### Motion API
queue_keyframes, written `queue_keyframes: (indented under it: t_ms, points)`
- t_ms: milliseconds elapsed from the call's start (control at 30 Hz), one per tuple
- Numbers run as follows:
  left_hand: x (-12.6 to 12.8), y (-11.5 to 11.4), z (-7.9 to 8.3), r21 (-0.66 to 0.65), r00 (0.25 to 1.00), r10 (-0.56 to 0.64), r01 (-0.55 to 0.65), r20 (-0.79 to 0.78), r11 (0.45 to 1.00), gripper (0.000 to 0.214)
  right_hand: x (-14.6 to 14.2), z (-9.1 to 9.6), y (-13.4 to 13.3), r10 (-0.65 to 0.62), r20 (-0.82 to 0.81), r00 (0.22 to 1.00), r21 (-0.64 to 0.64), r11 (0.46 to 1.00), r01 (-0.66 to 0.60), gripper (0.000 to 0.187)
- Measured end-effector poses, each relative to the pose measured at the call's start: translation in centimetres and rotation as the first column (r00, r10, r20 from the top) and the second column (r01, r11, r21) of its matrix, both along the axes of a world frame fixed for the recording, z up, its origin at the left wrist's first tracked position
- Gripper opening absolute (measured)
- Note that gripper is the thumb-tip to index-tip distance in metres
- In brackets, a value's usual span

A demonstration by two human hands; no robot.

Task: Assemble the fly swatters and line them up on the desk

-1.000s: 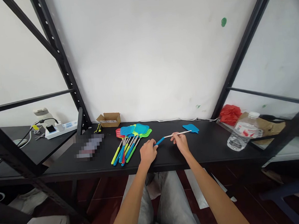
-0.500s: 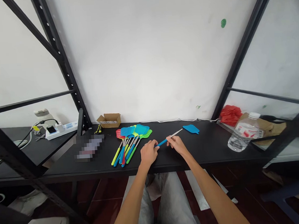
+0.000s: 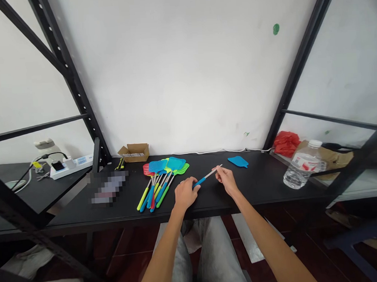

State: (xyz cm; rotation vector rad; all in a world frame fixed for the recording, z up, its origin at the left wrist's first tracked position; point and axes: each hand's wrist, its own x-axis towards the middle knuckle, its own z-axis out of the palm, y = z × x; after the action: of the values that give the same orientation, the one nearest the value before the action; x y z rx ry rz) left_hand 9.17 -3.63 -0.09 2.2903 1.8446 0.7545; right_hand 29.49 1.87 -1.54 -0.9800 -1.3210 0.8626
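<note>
The left hand (image 3: 185,193) is clamped on the blue handle of a metal rod (image 3: 210,173); the right hand (image 3: 225,179) pinches its far end. A loose blue fly-swatter head (image 3: 238,161) lies beyond, on the black table (image 3: 268,187), with piled fly swatters (image 3: 157,186) leftward.

Open cardboard box (image 3: 133,153) near the wall, clear bottle (image 3: 301,168) beside red bag (image 3: 286,143)
</note>
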Motion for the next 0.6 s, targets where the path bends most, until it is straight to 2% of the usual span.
queue_keyframes:
  t_ms: [67, 133, 167, 233, 267, 333, 367, 400, 433, 500, 600]
  points:
    - [0.0, 0.0, 0.0, -0.003, 1.0, -0.016, 0.016, 0.0, 1.0, 0.019, -0.3, 0.2, -0.1, 0.071, 0.171, 0.983, -0.003, 0.997, -0.072, 0.047]
    - [0.0, 0.1, 0.0, -0.007, 1.0, -0.016, 0.016, 0.008, 1.0, 0.023, -0.1, 0.3, 0.2, 0.086, 0.294, 0.952, -0.007, 0.996, -0.088, 0.045]
    - [-0.1, 0.2, -0.1, -0.01, 1.0, -0.013, 0.013, 0.016, 1.0, 0.025, 0.2, 0.3, 0.5, 0.038, 0.344, 0.938, 0.003, 0.999, -0.041, 0.044]
    - [-0.3, 0.3, -0.2, -0.015, 0.999, -0.005, 0.005, 0.035, 1.0, 0.029, 1.6, 0.3, 1.5, -0.185, 0.473, 0.862, 0.063, 0.982, 0.176, 0.04]
    - [-0.4, 0.4, -0.3, -0.018, 0.999, -0.001, 0.002, 0.044, 1.0, 0.03, 2.5, 0.3, 2.1, -0.315, 0.555, 0.77, 0.109, 0.945, 0.307, 0.036]
    - [-0.6, 0.6, -0.4, -0.022, 0.998, 0.006, -0.005, 0.061, 1.0, 0.031, 4.8, 0.3, 3.4, -0.478, 0.716, 0.509, 0.194, 0.837, 0.512, 0.038]
    - [-0.6, 0.6, -0.5, -0.024, 0.998, 0.01, -0.008, 0.069, 1.0, 0.031, 6.1, 0.3, 4.0, -0.494, 0.777, 0.39, 0.214, 0.79, 0.574, 0.045]
    - [-0.6, 0.7, -0.5, -0.026, 0.997, 0.014, -0.012, 0.077, 1.0, 0.031, 7.3, 0.3, 4.6, -0.478, 0.825, 0.302, 0.214, 0.758, 0.616, 0.054]
    - [-0.6, 0.8, -0.6, -0.028, 0.996, 0.018, -0.016, 0.085, 0.999, 0.031, 8.4, 0.3, 5.0, -0.44, 0.862, 0.25, 0.193, 0.742, 0.642, 0.06]
    - [-0.6, 0.9, -0.7, -0.03, 0.995, 0.023, -0.02, 0.1, 0.999, 0.03, 10.2, 0.5, 5.6, -0.335, 0.913, 0.233, 0.107, 0.748, 0.655, 0.065]
    - [-0.6, 0.9, -0.8, -0.035, 0.993, 0.028, -0.024, 0.117, 0.999, 0.031, 11.6, 1.1, 5.8, -0.234, 0.931, 0.279, 0.009, 0.78, 0.626, 0.053]
